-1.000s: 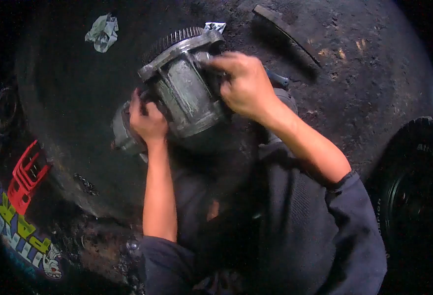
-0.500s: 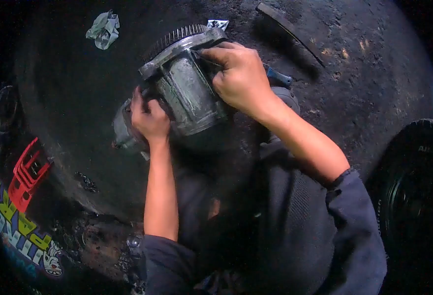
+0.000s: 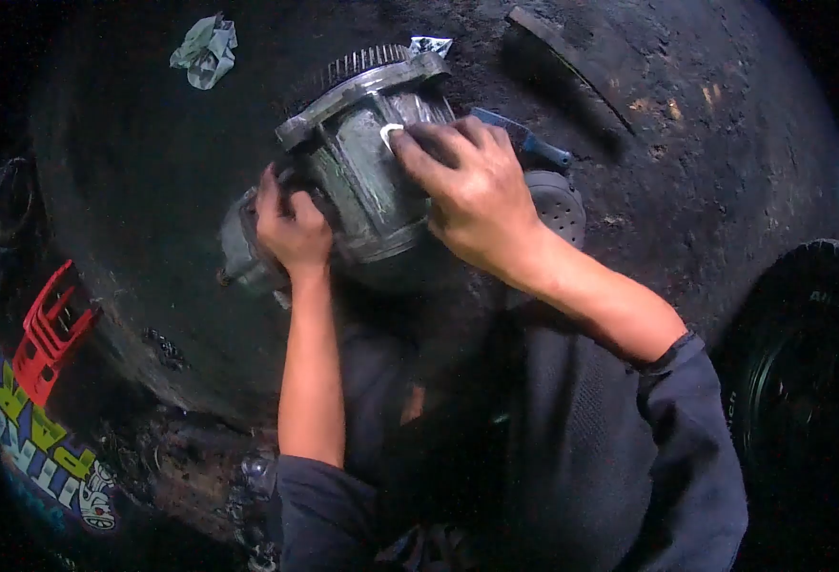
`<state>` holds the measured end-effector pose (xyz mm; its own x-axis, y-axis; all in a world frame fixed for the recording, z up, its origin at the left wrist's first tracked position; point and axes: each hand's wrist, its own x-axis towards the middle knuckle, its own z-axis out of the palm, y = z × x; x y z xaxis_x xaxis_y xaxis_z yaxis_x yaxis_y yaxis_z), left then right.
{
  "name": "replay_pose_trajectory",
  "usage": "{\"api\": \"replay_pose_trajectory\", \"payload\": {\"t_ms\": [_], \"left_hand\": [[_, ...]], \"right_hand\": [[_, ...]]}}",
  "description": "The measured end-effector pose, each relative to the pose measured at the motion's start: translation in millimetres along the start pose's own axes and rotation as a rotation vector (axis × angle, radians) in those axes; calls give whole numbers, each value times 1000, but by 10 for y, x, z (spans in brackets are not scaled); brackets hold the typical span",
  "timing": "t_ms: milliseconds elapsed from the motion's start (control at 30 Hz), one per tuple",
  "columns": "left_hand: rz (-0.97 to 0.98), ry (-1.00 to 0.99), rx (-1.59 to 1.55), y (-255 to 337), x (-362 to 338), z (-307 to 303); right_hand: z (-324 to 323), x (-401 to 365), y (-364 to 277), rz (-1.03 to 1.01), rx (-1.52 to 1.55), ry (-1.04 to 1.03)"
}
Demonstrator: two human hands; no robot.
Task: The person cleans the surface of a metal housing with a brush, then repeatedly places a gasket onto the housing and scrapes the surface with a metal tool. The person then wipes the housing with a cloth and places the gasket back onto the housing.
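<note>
A grey metal pump-like housing [image 3: 358, 176] with a toothed gear [image 3: 367, 62] at its far end lies tilted in front of me. My left hand [image 3: 291, 229] is closed around its left side, beside a smaller rounded metal section [image 3: 243, 243]. On the housing's right side, my right hand [image 3: 477, 186] is closed, thumb and fingers pinching a small white curved piece [image 3: 391, 133] against the metal. What the piece is, I cannot make out. Part of the housing's right side is hidden behind the right hand.
Crumpled pale paper [image 3: 205, 52] lies at the far left, with a shiny scrap [image 3: 431, 46] behind the gear. A blue-handled tool [image 3: 543, 151] and a long dark bar [image 3: 572, 67] lie to the right. A red plastic piece [image 3: 50, 334] sits left; a tyre [image 3: 801, 353] stands right.
My right hand has drawn back down and right along the housing, and the white piece now shows at its fingertips. More of the blue-handled tool is visible. The left hand stays put.
</note>
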<state>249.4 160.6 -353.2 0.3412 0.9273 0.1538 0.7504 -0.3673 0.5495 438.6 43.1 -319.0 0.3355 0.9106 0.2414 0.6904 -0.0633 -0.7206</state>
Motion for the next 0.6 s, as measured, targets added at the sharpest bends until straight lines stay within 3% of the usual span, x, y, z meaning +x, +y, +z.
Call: {"api": "replay_pose_trajectory", "payload": {"t_ms": [67,133,200,400,600], "left_hand": [[28,30,-19,11,-19,-2],[-73,-45,-43,85,-13,-32],[-52,-40,-51,66,-18,-20],[-63,-55,-41,33,-9,-40],[-43,-30,-18,15,-13,-39]], "right_hand": [[-31,103,4,7,-26,-66],[11,129,31,23,-35,-80],[48,97,86,-37,-45,8],[75,268,169,-97,-90,23],[-27,85,100,-53,-29,-73]]}}
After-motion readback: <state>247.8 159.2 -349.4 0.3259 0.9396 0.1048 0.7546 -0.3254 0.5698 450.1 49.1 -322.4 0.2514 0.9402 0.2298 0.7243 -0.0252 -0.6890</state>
